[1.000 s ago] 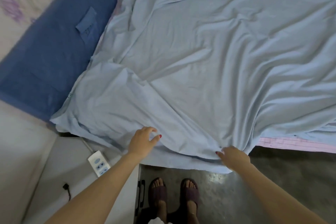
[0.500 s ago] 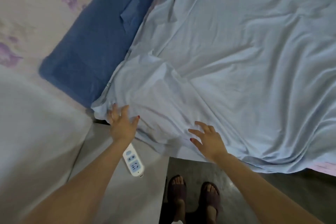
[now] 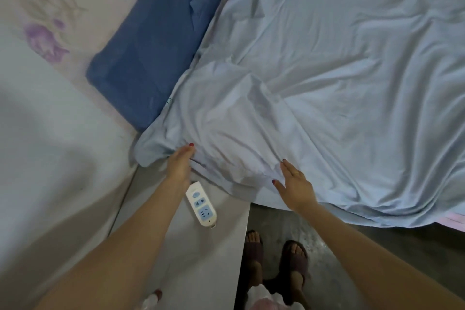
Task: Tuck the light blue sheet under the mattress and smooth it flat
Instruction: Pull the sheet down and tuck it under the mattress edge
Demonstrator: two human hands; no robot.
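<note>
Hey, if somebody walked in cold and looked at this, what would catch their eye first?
A rumpled light blue sheet fills most of the view, bunched at its near left corner. Both hands work that corner: the left hand at the sheet's edge, the right hand flat on the folds. A dark blue pillow lies left, a white power strip below.

This is a bedroom in a home. A bed fills most of the view, draped in a rumpled light blue sheet, with a dark blue pillow at its head against floral-patterned fabric (purple blooms on cream). Beside the bed a low grey counter carries a white power strip. The person's feet in house slippers stand on a bare concrete floor.
</note>
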